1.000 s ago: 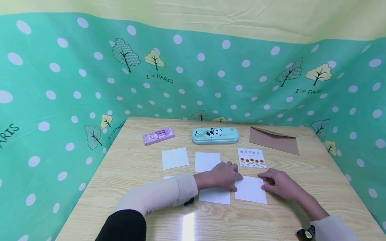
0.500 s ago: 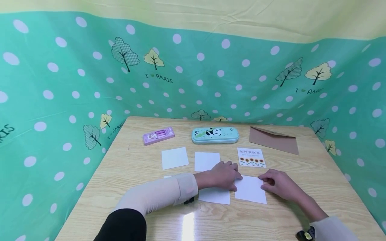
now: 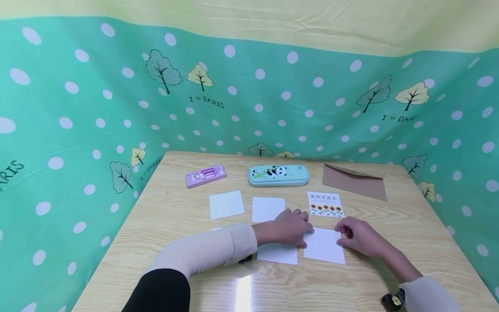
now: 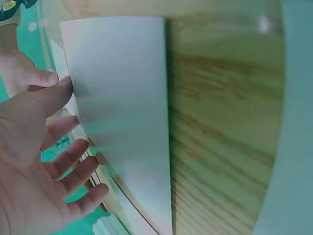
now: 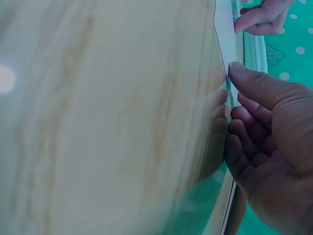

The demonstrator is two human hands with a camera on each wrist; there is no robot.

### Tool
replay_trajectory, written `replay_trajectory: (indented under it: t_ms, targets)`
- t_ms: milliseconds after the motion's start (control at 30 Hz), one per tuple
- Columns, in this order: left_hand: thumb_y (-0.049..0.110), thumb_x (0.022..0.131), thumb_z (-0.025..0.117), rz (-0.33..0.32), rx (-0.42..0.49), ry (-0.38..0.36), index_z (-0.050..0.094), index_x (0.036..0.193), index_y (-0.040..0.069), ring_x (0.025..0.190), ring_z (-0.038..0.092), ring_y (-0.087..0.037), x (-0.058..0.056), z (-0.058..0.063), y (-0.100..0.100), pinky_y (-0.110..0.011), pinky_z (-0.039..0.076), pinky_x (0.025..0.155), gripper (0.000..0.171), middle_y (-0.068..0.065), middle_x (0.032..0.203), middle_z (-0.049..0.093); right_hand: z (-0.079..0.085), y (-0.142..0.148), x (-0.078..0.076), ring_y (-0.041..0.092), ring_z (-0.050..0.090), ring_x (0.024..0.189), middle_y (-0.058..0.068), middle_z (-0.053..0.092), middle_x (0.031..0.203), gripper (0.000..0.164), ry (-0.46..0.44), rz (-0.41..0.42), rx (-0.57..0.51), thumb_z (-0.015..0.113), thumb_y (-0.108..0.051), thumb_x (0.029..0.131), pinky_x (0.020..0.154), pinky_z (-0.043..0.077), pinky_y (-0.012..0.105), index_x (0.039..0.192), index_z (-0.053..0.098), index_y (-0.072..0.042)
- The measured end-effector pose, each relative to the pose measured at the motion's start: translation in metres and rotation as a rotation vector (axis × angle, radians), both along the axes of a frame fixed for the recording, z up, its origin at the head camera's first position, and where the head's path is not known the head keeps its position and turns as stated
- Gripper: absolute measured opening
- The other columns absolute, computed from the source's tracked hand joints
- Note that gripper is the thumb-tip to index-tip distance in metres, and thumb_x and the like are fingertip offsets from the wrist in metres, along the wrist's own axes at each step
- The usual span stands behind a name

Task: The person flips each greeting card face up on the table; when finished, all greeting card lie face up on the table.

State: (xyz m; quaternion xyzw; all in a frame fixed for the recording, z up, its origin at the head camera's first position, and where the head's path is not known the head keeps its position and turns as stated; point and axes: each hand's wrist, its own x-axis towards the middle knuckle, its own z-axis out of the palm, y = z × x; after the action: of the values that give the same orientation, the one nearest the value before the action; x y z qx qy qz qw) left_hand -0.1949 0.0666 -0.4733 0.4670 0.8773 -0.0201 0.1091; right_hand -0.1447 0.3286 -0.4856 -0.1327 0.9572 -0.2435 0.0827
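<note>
one white card (image 3: 322, 246) touches the half-spread left grip (image 3: 293, 228) and right grip (image 3: 360, 236).

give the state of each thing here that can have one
Blue pencil case: closed, lying flat
Purple box: lying flat
Brown envelope: lying flat, cannot tell if sealed
Sunflower card: flat, printed side up
Other white cards: flat, blank where visible
Card between the hands: flat, blank side up
Left hand: fingers spread, at that card's left edge
Right hand: fingers curled, at its right edge
</note>
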Motion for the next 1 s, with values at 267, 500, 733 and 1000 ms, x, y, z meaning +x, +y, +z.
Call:
replay_trajectory:
  t_ms: [267,500,733,1000]
  targets:
    - [0.054,0.093,0.069,0.007,0.013,-0.013,0.06,0.14,0.037,0.115,0.051,-0.011,0.0,0.001,-0.002,-0.03,0.046,0.089,0.051,0.006,0.135,0.057,0.002,0.001,-0.002,0.007,0.048,0.079,-0.003,0.055,0.088,0.026,-0.024,0.005,-0.034,0.083,-0.015,0.084,0.066,0.042,0.022,0.105,0.067,-0.012]
    - [0.054,0.092,0.069,0.031,0.016,-0.021,0.058,0.143,0.033,0.115,0.052,-0.011,0.003,0.0,-0.003,-0.03,0.047,0.091,0.056,0.006,0.135,0.058,0.0,0.003,-0.001,0.004,0.048,0.081,-0.004,0.056,0.091,0.027,0.001,0.045,-0.037,0.082,-0.015,0.085,0.067,0.044,0.022,0.11,0.073,-0.015]
    - [0.053,0.091,0.071,0.092,0.072,-0.006,0.057,0.142,0.024,0.11,0.058,-0.011,0.0,-0.002,0.001,-0.031,0.051,0.091,0.061,0.004,0.129,0.062,0.005,0.008,0.004,0.003,0.053,0.081,-0.004,0.061,0.091,0.027,0.003,0.007,-0.078,0.08,-0.013,0.087,0.069,0.048,0.022,0.11,0.067,-0.015]
    - [0.038,0.093,0.072,0.166,0.257,-0.022,0.068,0.116,0.02,0.084,0.062,-0.005,-0.006,0.0,0.006,-0.019,0.049,0.068,0.029,0.01,0.094,0.068,0.019,0.013,0.011,0.002,0.05,0.07,-0.006,0.058,0.079,0.032,0.043,-0.032,-0.096,0.077,-0.011,0.089,0.06,0.046,0.022,0.119,0.067,-0.01]
